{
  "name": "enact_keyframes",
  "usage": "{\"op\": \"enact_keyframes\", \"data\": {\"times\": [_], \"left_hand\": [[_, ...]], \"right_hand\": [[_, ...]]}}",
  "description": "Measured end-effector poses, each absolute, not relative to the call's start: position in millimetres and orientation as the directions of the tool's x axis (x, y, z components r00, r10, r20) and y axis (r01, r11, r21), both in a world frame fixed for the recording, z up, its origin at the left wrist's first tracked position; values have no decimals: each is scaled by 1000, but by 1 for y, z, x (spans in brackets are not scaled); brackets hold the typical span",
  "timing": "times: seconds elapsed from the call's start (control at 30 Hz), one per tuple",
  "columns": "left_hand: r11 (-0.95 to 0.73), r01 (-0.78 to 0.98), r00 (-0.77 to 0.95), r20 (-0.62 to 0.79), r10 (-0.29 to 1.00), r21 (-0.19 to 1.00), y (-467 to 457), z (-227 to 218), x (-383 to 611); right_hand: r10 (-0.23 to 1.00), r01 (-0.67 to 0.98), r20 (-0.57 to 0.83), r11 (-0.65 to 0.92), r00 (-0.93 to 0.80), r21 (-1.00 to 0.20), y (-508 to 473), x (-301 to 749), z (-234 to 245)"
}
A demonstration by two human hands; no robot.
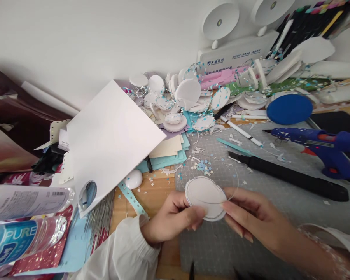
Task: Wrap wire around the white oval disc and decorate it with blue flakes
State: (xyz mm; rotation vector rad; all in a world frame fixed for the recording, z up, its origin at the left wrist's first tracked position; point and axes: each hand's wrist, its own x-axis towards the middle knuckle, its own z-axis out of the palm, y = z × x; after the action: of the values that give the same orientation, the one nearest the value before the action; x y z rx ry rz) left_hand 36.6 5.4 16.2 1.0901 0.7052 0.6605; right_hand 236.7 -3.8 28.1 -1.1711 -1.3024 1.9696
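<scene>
A white foam disc [206,196] with a dark outline near its rim is in front of me, above the grey cutting mat [210,249]. My left hand [177,214] pinches its left side, thumb on top. At the right rim, my right hand [251,214] has thumb and fingers closed on a thin wire [238,181]. The wire curves over the disc's face and loops above my right fingers. Whether those fingers also grip the disc, I cannot tell. Small blue and white stars [203,166] lie just beyond the disc.
Right of my hands lie a black utility knife [297,177] with its blade out, a blue glue gun [317,142] and a blue lid [290,109]. Foam discs [188,91] pile up at the back. A white foam board [116,136] and a water bottle [26,237] are on the left.
</scene>
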Motion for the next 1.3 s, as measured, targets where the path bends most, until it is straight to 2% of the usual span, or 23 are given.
{"op": "enact_keyframes", "data": {"times": [0.17, 0.37, 0.5, 0.67, 1.1, 1.3], "left_hand": [[399, -195, 629, -198, 752, 896, 3, 11, 39], [285, -415, 442, -82, 893, 864, 7, 9, 41], [248, -544, 402, -11, 916, 801, 13, 14, 39], [291, -513, 388, -84, 918, 807, 12, 16, 38], [323, -446, 418, -125, 900, 834, 11, 15, 41], [264, -393, 329, -134, 935, 881, 11, 14, 40]], "right_hand": [[789, -4, -355, -412, -501, -911, -3, 236, 25], [830, -43, -354, -411, -431, -911, -4, 237, 21], [874, -102, -340, -396, -348, -913, -2, 239, 20], [888, -108, -362, -405, -285, -908, -1, 244, 22], [880, -38, -302, -339, -368, -940, 0, 237, 24], [879, -60, -286, -333, -382, -941, -2, 238, 21]]}}
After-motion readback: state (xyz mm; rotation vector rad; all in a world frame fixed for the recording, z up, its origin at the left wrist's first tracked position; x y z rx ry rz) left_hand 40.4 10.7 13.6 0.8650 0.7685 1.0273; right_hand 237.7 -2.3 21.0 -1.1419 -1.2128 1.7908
